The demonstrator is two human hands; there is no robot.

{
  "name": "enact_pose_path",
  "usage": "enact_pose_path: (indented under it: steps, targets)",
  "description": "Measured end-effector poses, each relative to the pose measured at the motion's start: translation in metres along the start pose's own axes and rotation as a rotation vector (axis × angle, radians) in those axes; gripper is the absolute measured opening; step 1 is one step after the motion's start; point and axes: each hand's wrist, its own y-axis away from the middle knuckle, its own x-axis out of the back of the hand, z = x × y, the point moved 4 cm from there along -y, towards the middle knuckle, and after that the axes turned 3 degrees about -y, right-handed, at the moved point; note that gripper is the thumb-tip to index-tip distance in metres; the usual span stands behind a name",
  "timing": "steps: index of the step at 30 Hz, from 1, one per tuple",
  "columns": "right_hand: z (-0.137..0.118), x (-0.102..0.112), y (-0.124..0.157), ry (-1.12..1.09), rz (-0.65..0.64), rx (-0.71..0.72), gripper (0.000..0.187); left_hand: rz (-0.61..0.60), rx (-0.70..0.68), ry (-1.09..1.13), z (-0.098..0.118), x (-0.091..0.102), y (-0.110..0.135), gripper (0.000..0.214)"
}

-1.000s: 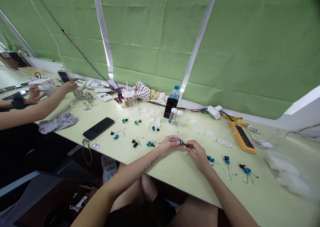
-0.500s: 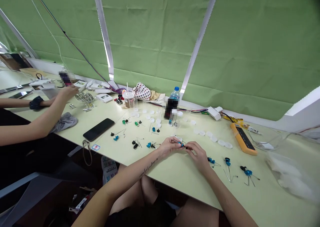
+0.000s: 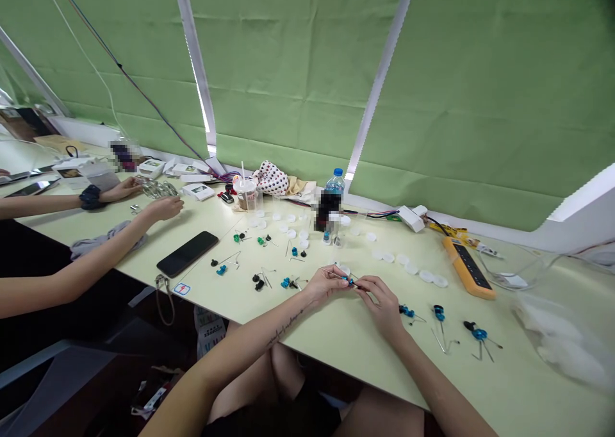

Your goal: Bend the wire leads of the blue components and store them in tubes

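My left hand (image 3: 325, 286) pinches a small blue metal part (image 3: 346, 281) from the left, above the table near its front edge. From the right, the closed fingertips of my right hand (image 3: 381, 301) grip the dark end of this same part. Thin metal wires stick out by my fingers; my fingertips hide some of it. Just right of my right hand lies a similar blue part with a black knob (image 3: 407, 311). Two more, a blue-and-black part (image 3: 439, 313) and another with wire legs (image 3: 479, 333), lie farther right. A blue part (image 3: 287, 283) rests left of my left hand.
Round white plastic caps (image 3: 410, 268) lie in a row behind my hands. A yellow power strip (image 3: 468, 267) and a plastic bag (image 3: 560, 341) are at right. A phone (image 3: 187, 254), cup (image 3: 246, 195) and water bottle (image 3: 335, 181) stand around. At left, a co-worker's hands (image 3: 166, 207) handle metal rings.
My hands stay in nearly the same place on the blue part. The co-worker's nearer hand has come down and right, and both their hands are now at the metal rings.
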Motion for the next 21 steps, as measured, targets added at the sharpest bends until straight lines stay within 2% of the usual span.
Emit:
enact_pose_path:
  steps: [9,21]
  targets:
    - [0.0027,-0.0027,0.0000,-0.045,-0.034,-0.014,0.018,0.006,-0.023,-0.022,-0.0045,0.0037,0.0002,0.037]
    - [0.0020,-0.0026,0.0005,-0.107,-0.005,-0.091,0.021,0.011,-0.049,-0.066,-0.0014,0.0002,0.0008,0.037]
